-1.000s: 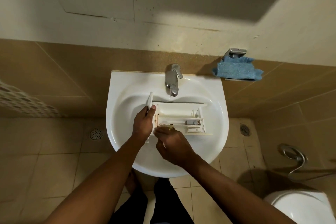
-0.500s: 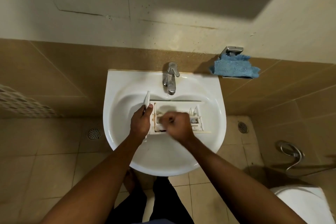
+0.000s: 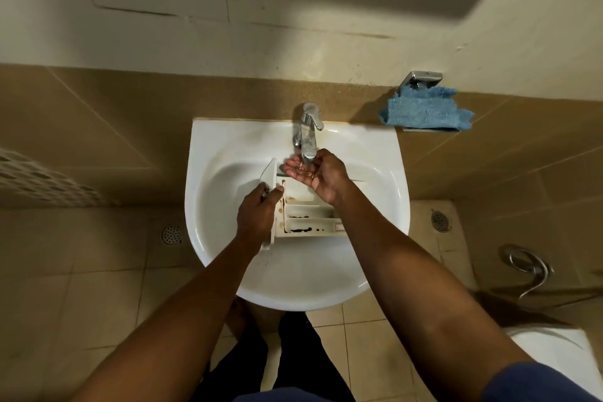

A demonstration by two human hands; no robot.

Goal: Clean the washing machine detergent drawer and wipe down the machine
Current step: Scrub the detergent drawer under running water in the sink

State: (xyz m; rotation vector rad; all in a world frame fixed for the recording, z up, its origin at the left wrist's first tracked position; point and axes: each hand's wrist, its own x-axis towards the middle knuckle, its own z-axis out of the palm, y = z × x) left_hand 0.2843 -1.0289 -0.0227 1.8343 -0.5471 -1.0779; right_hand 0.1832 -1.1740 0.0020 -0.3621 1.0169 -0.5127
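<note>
The white detergent drawer [image 3: 306, 219] lies in the white sink [image 3: 225, 140], its compartments facing up with brown and black grime in them. My left hand [image 3: 257, 212] grips the drawer's front panel at its left end. My right hand [image 3: 316, 174] is cupped palm up, fingers relaxed, under the spout of the chrome tap [image 3: 308, 130], holding nothing. A folded blue cloth [image 3: 424, 111] rests on a small wall shelf to the right of the sink.
Tan tiled wall behind the sink, tiled floor below with round drains [image 3: 172, 234] left and right. A chrome hose [image 3: 528, 266] hangs at the right and a white toilet [image 3: 561, 356] sits at the lower right. My feet stand under the basin.
My right hand has left the drawer's compartments and moved up under the tap spout, turning palm up. My left hand keeps its grip on the drawer's front.
</note>
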